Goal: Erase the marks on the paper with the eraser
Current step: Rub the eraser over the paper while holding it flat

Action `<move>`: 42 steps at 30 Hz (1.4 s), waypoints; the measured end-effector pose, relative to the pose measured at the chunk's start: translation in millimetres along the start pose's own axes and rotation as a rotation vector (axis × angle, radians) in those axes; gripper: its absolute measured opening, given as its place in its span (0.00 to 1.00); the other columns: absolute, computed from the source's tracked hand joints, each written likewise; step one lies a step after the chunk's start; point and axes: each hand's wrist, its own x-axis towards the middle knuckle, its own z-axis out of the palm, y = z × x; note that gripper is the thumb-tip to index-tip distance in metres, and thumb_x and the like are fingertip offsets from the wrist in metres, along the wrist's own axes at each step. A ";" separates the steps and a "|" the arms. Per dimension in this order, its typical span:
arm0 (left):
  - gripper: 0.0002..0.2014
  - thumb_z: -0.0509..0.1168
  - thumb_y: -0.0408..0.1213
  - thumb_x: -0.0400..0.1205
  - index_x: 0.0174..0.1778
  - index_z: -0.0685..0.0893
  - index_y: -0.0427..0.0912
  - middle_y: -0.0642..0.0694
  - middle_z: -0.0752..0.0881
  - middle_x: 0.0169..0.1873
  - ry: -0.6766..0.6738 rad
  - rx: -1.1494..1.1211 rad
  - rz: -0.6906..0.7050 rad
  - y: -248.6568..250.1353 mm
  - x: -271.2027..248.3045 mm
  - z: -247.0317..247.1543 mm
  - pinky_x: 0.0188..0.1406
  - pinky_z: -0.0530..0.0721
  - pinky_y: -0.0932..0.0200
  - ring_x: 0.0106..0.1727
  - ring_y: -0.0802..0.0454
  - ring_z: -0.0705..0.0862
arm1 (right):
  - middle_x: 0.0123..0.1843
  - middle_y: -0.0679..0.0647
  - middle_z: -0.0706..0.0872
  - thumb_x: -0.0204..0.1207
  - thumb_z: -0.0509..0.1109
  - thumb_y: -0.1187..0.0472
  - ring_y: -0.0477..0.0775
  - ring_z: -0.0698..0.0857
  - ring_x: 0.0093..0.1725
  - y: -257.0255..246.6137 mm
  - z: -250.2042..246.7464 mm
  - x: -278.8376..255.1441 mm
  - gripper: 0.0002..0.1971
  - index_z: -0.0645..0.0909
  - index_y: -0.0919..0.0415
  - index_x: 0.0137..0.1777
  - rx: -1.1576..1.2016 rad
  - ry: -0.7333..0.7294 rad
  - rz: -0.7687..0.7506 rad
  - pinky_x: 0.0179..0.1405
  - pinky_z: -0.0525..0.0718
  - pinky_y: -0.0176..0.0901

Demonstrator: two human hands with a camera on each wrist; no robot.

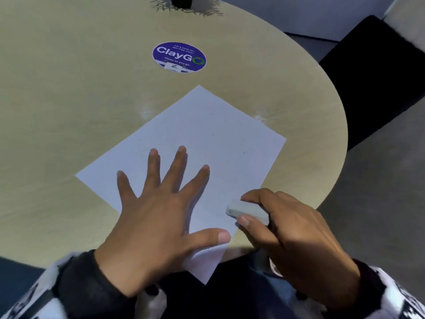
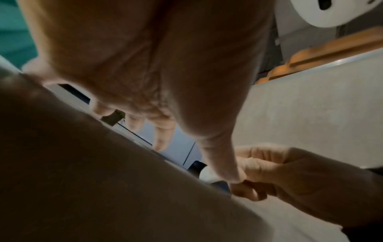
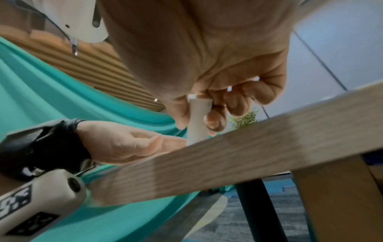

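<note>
A white sheet of paper [image 1: 207, 143] lies turned like a diamond on the round beige table [image 1: 69, 100], its near corner hanging over the table's front edge. Faint grey pencil marks [image 1: 220, 127] dot its far right part. My left hand [image 1: 161, 203] lies flat on the paper's near half with fingers spread. My right hand [image 1: 287, 226] grips a white eraser [image 1: 246, 211] between thumb and fingers, its tip at the paper's near right edge. In the right wrist view the eraser [image 3: 197, 121] points down between the fingers [image 3: 215, 122] toward the table rim [image 3: 228, 155].
A round purple "ClayGO" sticker [image 1: 179, 57] sits on the table beyond the paper. A dark plant pot [image 1: 181, 1] stands at the far edge. A black chair [image 1: 372, 77] is off the table's right side. Grey floor lies to the right.
</note>
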 end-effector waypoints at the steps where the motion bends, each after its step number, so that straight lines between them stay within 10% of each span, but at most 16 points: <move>1: 0.49 0.36 0.86 0.62 0.79 0.37 0.71 0.51 0.30 0.82 0.016 0.042 0.013 0.7 0.4 0.6 0.70 0.44 0.17 0.82 0.38 0.30 | 0.37 0.42 0.81 0.74 0.48 0.33 0.45 0.77 0.40 -0.2 -4.0 -0.7 0.21 0.75 0.39 0.57 -0.053 -0.029 -0.026 0.38 0.77 0.45; 4: 0.48 0.39 0.86 0.64 0.80 0.55 0.70 0.49 0.50 0.84 -0.003 0.031 -0.015 -1.3 1.0 2.0 0.68 0.45 0.15 0.84 0.36 0.44 | 0.34 0.45 0.82 0.75 0.45 0.32 0.48 0.78 0.36 -3.4 -13.4 3.2 0.20 0.71 0.39 0.54 -0.159 -0.120 -0.055 0.35 0.79 0.49; 9: 0.48 0.36 0.89 0.58 0.76 0.42 0.79 0.56 0.37 0.83 0.183 0.003 -0.013 -5.3 2.7 13.9 0.71 0.32 0.23 0.83 0.44 0.31 | 0.19 0.44 0.73 0.76 0.55 0.37 0.49 0.73 0.24 -6.0 -25.5 23.2 0.15 0.74 0.44 0.49 -0.241 -0.080 -0.032 0.24 0.69 0.43; 15: 0.49 0.44 0.86 0.63 0.78 0.67 0.65 0.45 0.66 0.81 0.118 0.030 0.034 -7.6 3.0 16.2 0.69 0.48 0.21 0.82 0.35 0.60 | 0.23 0.46 0.80 0.73 0.58 0.39 0.53 0.79 0.26 -27.4 -20.3 20.1 0.13 0.78 0.45 0.47 -0.277 -0.111 -0.076 0.23 0.76 0.46; 31: 0.50 0.46 0.84 0.61 0.75 0.74 0.60 0.41 0.70 0.78 0.120 -0.014 0.057 -10.4 2.0 17.8 0.66 0.52 0.16 0.79 0.31 0.64 | 0.23 0.47 0.80 0.72 0.59 0.39 0.51 0.80 0.26 -35.7 -17.7 13.3 0.17 0.83 0.49 0.41 -0.234 -0.066 -0.065 0.25 0.78 0.49; 34: 0.50 0.42 0.86 0.60 0.78 0.65 0.67 0.44 0.61 0.82 0.101 0.021 0.037 -8.1 2.1 11.5 0.68 0.48 0.17 0.82 0.33 0.56 | 0.21 0.49 0.79 0.72 0.59 0.39 0.53 0.79 0.24 -35.9 -17.9 15.1 0.18 0.83 0.51 0.39 -0.241 -0.015 -0.077 0.23 0.78 0.49; 38: 0.53 0.36 0.87 0.58 0.74 0.24 0.69 0.51 0.24 0.79 0.079 0.080 0.018 -7.4 1.0 12.9 0.67 0.30 0.20 0.79 0.39 0.23 | 0.24 0.48 0.82 0.72 0.59 0.37 0.50 0.80 0.26 -36.5 -12.8 11.4 0.18 0.82 0.49 0.40 -0.223 -0.074 -0.074 0.26 0.78 0.50; 42: 0.54 0.37 0.87 0.57 0.74 0.24 0.69 0.51 0.22 0.79 0.032 0.089 0.006 -5.9 0.7 10.9 0.67 0.29 0.20 0.78 0.39 0.21 | 0.24 0.49 0.81 0.72 0.59 0.38 0.52 0.80 0.25 -33.4 -16.7 17.5 0.18 0.82 0.51 0.38 -0.228 -0.015 -0.085 0.25 0.78 0.50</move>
